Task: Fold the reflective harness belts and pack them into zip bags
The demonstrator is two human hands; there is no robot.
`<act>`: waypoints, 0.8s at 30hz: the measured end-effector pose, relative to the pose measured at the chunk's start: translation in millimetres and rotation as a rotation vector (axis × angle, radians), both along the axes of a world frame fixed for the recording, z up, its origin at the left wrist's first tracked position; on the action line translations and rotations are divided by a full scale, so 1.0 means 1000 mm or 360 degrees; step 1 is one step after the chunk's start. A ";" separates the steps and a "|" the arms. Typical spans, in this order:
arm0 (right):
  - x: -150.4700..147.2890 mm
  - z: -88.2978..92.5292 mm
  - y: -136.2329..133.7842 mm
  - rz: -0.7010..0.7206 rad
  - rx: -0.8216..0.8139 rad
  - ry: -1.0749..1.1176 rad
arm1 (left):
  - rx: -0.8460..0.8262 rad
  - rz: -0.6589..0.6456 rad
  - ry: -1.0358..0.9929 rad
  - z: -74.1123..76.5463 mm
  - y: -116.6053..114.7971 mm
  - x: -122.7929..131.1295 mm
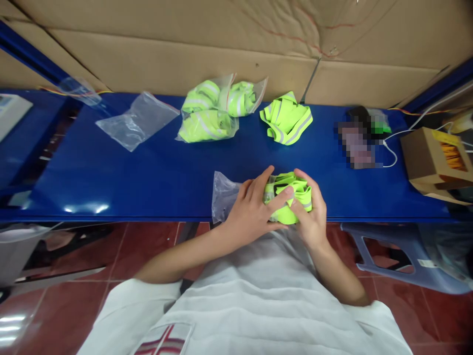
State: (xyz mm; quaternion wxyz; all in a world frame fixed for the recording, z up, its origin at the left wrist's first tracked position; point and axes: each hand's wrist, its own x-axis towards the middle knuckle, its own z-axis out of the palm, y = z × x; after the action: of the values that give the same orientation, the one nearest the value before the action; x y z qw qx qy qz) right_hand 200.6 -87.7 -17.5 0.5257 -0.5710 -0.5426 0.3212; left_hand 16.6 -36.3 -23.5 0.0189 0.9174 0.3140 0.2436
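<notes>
My left hand and my right hand both press on a folded neon-yellow reflective vest at the front edge of the blue table. The vest lies at the mouth of a clear plastic bag, which trails out to the left under my left hand. My left fingers lie over the vest's top. The right fingers wrap its right side.
Farther back lie two bagged vests, a loose folded vest and an empty clear bag. A cardboard box sits at the right end. Cardboard sheets stand behind the table. A plastic stool is on the floor at right.
</notes>
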 end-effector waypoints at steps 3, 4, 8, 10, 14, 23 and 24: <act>0.016 0.011 -0.002 0.0153 -0.0013 -0.0109 | -0.0034 -0.0206 0.0020 0.005 0.007 -0.011; 0.021 0.014 -0.003 0.0196 -0.0043 -0.0131 | -0.0067 -0.0273 0.0050 0.007 0.009 -0.015; 0.028 0.018 -0.004 0.0171 -0.0043 -0.0112 | -0.0211 -0.0474 0.0208 0.016 0.013 -0.024; 0.027 0.013 -0.004 0.0144 -0.0007 -0.0124 | -0.0216 -0.0529 0.0249 0.017 0.013 -0.024; 0.023 0.004 -0.006 0.0332 -0.0056 -0.0179 | -0.0279 -0.0517 0.0158 0.011 0.016 -0.023; 0.025 0.014 -0.009 0.0612 -0.0027 -0.0293 | -0.0343 -0.0349 0.0133 0.007 0.018 -0.022; 0.024 0.015 -0.009 0.0553 -0.0072 -0.0297 | -0.0364 -0.0344 0.0158 0.009 0.017 -0.022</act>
State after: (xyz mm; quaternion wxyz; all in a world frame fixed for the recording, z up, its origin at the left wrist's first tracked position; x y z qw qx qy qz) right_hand 224.7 -97.0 -2.9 0.3968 -0.5077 -0.6719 0.3650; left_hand -5.1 -19.5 -14.3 0.1338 0.9486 0.2397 0.1572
